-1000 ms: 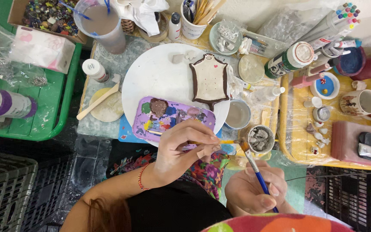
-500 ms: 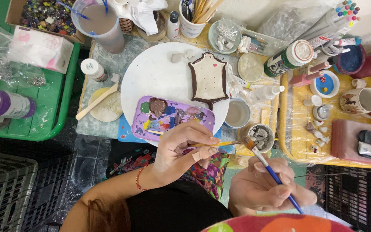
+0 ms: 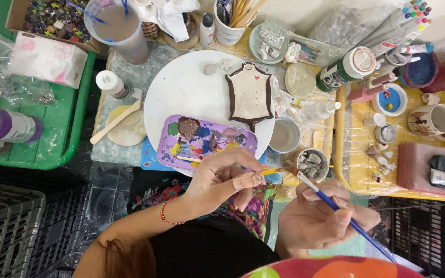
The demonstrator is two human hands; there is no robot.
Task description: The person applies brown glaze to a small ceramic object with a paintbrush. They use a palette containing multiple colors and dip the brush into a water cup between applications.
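My left hand, with a red bracelet and a bandaged finger, pinches a thin yellow-handled tool that points right. My right hand grips a blue-handled paintbrush. Its bristle tip meets the yellow tool's tip just left of a small cup of grey bits. Just beyond my left hand a purple palette smeared with paints rests on a round white board. A cream clay piece with a brown rim lies on the same board.
A small cup of cloudy water stands right of the palette. A green tray and black crates are at left. At the back stand a big cup of murky water and a brush pot. A yellow tray with a mug is at right.
My right hand has turned and lifted the blue brush, so its tip now meets the yellow tool near the grey cup. My left hand has stayed almost in place.
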